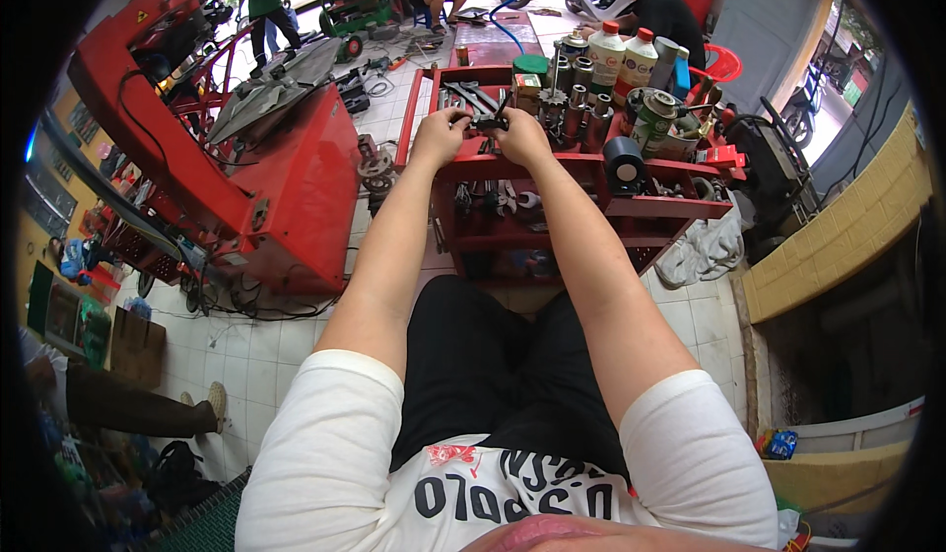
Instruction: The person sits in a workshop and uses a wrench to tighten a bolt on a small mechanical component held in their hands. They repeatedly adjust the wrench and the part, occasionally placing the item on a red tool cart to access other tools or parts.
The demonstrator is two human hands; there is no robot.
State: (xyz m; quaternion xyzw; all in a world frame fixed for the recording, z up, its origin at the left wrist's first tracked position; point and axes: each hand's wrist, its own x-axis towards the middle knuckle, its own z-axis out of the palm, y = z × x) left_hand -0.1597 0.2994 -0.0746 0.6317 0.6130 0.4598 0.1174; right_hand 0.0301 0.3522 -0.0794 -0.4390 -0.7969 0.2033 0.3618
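Note:
Both my arms reach forward over a red tool cart (591,170). My left hand (439,138) is closed in a pinch above the cart's left tray, and what its fingertips hold is too small to make out. A short way to its right, my right hand (524,140) grips a small dark piece (489,122), whose kind I cannot tell. Metal wrenches (471,97) lie in the tray just beyond my fingers. Right of my right hand stand several metal sockets (574,108) and a dark gear-shaped part (552,106).
Bottles with red caps (608,59), a spray can (652,123) and a dark cylinder (625,166) crowd the cart's right side. A red machine (296,187) stands left, cables on the floor beside it. A grey rag (702,248) lies right. Other people are around.

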